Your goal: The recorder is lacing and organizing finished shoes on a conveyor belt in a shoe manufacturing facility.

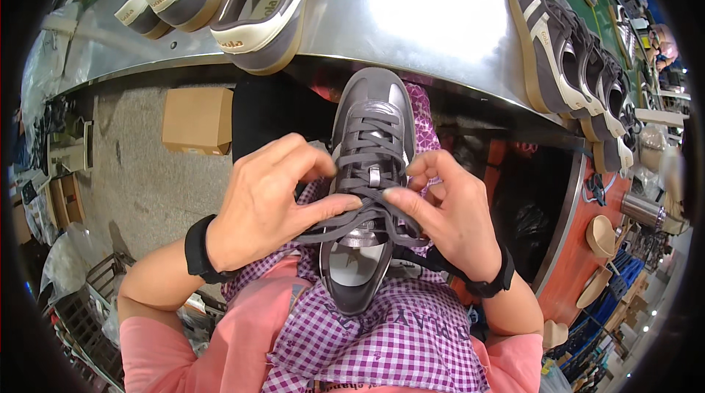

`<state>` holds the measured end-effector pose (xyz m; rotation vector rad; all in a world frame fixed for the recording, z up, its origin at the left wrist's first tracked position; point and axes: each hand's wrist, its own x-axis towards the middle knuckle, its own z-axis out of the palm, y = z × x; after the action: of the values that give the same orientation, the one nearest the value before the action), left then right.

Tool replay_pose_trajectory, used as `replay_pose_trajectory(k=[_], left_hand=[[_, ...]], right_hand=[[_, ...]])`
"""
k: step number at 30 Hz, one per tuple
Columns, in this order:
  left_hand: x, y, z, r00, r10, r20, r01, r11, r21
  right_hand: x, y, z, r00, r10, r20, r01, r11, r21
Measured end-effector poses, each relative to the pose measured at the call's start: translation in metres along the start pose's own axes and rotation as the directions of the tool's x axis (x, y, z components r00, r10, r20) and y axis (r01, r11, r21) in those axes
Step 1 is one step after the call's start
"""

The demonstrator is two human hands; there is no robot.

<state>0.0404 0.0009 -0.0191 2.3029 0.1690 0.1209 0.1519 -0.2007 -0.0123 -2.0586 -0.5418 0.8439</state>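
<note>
Over the checked apron, one grey shoe points toe-outward, its dark laces partly covered by the left hand and right hand, both half-curled, thumbs at the lacing; whether they pinch it, I can't tell. Beyond, one cardboard box stands on speckled floor. The shiny metal desk carries at least three shoes at either side.

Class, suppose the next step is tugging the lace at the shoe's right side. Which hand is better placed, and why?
Right, probably: the right hand is on that side, close to that lace. The left hand is across the shoe, farther from it.
</note>
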Motion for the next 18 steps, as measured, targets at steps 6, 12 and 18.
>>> replay_pose_trajectory(k=[6,12,18], left_hand=[[0.019,0.007,-0.003,0.964,-0.154,0.215,0.199,0.958,-0.208],[0.027,-0.005,-0.017,0.826,-0.207,0.524,0.428,0.836,-0.344],[0.020,-0.013,-0.026,0.839,-0.281,0.466,0.482,0.782,-0.396]], right_hand=[[0.009,-0.006,0.004,0.970,-0.241,-0.013,0.237,0.962,-0.133],[0.011,-0.009,-0.012,0.968,-0.240,0.072,0.249,0.953,-0.174],[0.013,0.015,-0.022,0.996,-0.025,0.087,0.018,0.997,0.070]])
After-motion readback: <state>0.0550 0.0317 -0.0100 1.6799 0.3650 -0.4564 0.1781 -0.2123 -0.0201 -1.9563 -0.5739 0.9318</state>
